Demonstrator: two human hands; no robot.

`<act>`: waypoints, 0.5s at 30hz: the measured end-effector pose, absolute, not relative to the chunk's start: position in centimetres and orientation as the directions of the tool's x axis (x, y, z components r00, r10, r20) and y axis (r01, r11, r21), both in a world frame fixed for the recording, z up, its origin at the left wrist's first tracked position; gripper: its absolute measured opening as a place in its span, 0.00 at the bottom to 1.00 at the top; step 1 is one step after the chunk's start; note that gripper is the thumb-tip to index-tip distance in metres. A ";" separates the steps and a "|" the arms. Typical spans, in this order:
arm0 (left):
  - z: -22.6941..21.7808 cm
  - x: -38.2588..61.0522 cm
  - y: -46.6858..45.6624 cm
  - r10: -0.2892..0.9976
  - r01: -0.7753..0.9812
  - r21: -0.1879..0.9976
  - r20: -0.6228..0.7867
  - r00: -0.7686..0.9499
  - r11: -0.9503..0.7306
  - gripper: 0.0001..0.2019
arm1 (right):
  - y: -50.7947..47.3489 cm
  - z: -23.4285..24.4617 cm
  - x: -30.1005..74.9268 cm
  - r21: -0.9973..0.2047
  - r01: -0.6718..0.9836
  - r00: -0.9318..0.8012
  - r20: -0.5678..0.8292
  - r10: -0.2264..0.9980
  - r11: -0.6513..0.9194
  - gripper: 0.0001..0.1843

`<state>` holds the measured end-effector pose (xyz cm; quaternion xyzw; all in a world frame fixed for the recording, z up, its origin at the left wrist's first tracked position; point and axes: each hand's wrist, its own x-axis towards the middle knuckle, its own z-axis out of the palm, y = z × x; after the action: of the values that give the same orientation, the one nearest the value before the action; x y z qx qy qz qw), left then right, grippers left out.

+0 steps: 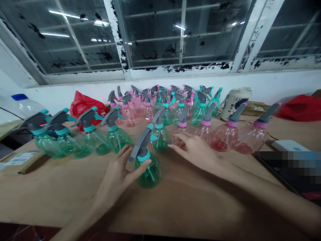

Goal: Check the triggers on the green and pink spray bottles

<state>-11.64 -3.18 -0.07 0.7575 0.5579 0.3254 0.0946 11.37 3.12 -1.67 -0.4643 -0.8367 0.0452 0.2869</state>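
Note:
My left hand (122, 174) is closed around a green clear spray bottle (148, 172) with a grey trigger head and teal collar. The bottle stands near the middle of the table, its head leaning up and to the right. My right hand (197, 150) is at the body of a pink spray bottle (182, 125), thumb and fingers on either side of it; some fingertips are blurred. Between the two hands, a bit further back, is another green spray bottle (160, 137). Liquid shows in the bottoms of these bottles.
A row of green spray bottles (89, 139) stands left, pink ones (223, 137) right. More bottles (147, 107) crowd behind. Around them are red plastic bags (86, 105), a paper cup (235, 102), a cardboard box (23, 162), a white device (291, 146) and a dark flat device (271, 167).

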 end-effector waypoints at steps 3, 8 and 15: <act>-0.1 -13.2 -2.7 0.916 0.802 0.506 0.382 0.123 -0.318 0.11 | 4.0 -1.7 9.9 -0.358 0.755 -0.367 0.465 0.806 0.550 0.23; -0.8 -14.8 -0.5 0.901 0.804 0.512 0.428 0.066 -0.302 0.14 | 5.4 -2.3 7.9 -0.398 0.770 -0.287 0.481 0.828 0.499 0.34; -0.7 -14.8 2.3 0.889 0.818 0.484 0.452 0.070 -0.311 0.13 | 6.4 -3.0 6.2 -0.400 0.801 -0.252 0.449 0.857 0.445 0.36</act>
<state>-14.81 2.32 -0.75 0.7297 0.5848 0.3506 0.0508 6.16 6.42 -2.97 -0.5249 -0.7899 0.0448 0.3140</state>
